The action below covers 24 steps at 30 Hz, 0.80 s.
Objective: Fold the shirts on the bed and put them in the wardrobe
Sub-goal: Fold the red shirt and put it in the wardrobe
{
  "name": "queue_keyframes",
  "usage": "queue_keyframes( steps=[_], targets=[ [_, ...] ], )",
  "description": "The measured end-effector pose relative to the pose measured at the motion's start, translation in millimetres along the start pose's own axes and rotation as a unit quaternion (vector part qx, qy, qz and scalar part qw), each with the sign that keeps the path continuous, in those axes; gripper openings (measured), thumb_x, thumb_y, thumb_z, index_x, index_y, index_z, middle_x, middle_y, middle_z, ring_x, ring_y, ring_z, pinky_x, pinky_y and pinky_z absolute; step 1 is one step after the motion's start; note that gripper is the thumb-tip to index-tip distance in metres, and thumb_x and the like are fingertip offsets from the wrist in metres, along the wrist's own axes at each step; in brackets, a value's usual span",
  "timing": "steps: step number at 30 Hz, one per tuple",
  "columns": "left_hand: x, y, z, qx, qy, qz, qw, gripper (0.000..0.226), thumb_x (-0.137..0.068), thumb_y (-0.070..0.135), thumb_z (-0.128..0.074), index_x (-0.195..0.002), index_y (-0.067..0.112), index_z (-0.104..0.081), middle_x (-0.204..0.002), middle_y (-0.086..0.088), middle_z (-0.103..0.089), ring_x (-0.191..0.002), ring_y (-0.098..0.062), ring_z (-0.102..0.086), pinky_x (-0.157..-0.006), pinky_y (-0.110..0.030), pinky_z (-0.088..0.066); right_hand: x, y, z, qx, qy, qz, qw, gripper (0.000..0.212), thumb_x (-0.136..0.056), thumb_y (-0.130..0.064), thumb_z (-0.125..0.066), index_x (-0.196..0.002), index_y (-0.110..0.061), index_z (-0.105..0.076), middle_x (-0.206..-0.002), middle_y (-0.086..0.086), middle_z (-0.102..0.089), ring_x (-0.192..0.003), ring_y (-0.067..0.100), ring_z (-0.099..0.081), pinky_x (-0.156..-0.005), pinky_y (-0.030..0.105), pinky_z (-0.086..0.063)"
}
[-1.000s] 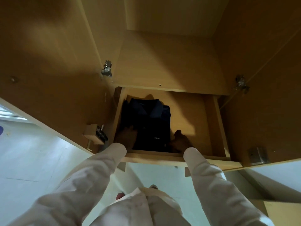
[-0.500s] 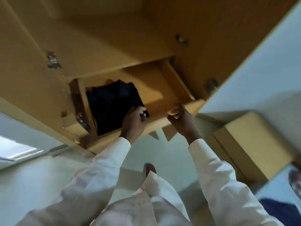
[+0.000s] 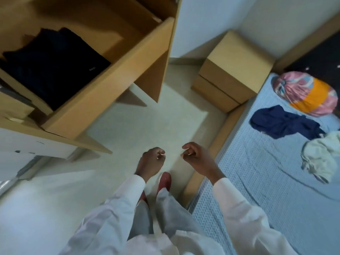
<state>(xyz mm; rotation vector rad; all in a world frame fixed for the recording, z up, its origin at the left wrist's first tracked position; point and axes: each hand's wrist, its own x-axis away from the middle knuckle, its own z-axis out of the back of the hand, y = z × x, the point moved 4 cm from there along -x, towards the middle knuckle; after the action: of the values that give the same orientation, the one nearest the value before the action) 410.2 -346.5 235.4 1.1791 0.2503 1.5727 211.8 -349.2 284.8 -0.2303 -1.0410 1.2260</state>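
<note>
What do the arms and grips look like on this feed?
Both arms wear long, loose white sleeves that end in plain cuffs at the wrist: left sleeve, right sleeve. The left grip and right grip are bare: no gloves, and no ring or watch shows.

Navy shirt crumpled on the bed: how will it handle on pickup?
Probably floppy: the navy shirt lies bunched in soft folds on the bed, so it should drape from any pinch point. Likely light; the fabric looks thin. Its edge lies very close to the pale garment, so a lift might snag that.
</note>
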Motion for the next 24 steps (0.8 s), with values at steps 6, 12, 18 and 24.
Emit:
queue_keyframes(
  steps=[6, 12, 18, 24],
  targets=[
    [-23.5, -38.0, -109.3, -0.013, -0.123, 0.013, 0.992, 0.025, -0.090, 0.023, -0.058, -0.114, 0.020, -0.065, -0.119, -0.002, -0.067, -0.110, -0.022, -0.061, -0.096, -0.032, -0.048, 10.7, 119.3, -30.0, 0.011, -0.009, -0.065, 0.998, 0.025, -0.085, -0.026, -0.071, -0.108, -0.027, -0.063, -0.091, -0.008, -0.070, -0.082, 0.001, -0.065, -0.072, 0.018, -0.045],
    [-67.7, -67.0, -203.6, 0.003, -0.147, -0.012, 0.989, 0.026, -0.090, 0.027, -0.058, -0.114, 0.021, -0.065, -0.115, 0.000, -0.068, -0.107, -0.020, -0.062, -0.095, -0.032, -0.049, -14.9, 221.0, -48.5, 0.031, 0.012, -0.071, 0.997, 0.033, -0.081, -0.035, -0.065, -0.112, -0.023, -0.063, -0.097, -0.003, -0.072, -0.086, 0.011, -0.068, -0.080, 0.028, -0.054],
    [-132.2, -93.4, -290.1, -0.008, -0.117, -0.081, 0.990, 0.022, -0.088, 0.023, -0.062, -0.109, 0.021, -0.067, -0.105, 0.003, -0.069, -0.104, -0.017, -0.063, -0.094, -0.029, -0.048, -47.0, 331.8, -47.9, -0.012, 0.126, -0.047, 0.991, 0.022, -0.090, -0.014, -0.068, -0.110, -0.023, -0.065, -0.092, -0.007, -0.069, -0.080, 0.000, -0.064, -0.072, 0.011, -0.047],
    [-142.4, -68.4, -348.4, -0.056, -0.055, -0.172, 0.982, 0.024, -0.088, 0.021, -0.062, -0.112, 0.017, -0.066, -0.103, 0.001, -0.070, -0.102, -0.017, -0.063, -0.088, -0.023, -0.043, -26.1, 419.0, -33.2, -0.074, 0.220, -0.004, 0.973, 0.021, -0.090, -0.018, -0.068, -0.110, -0.022, -0.066, -0.095, -0.010, -0.069, -0.087, 0.000, -0.064, -0.080, 0.011, -0.048]
  ],
)
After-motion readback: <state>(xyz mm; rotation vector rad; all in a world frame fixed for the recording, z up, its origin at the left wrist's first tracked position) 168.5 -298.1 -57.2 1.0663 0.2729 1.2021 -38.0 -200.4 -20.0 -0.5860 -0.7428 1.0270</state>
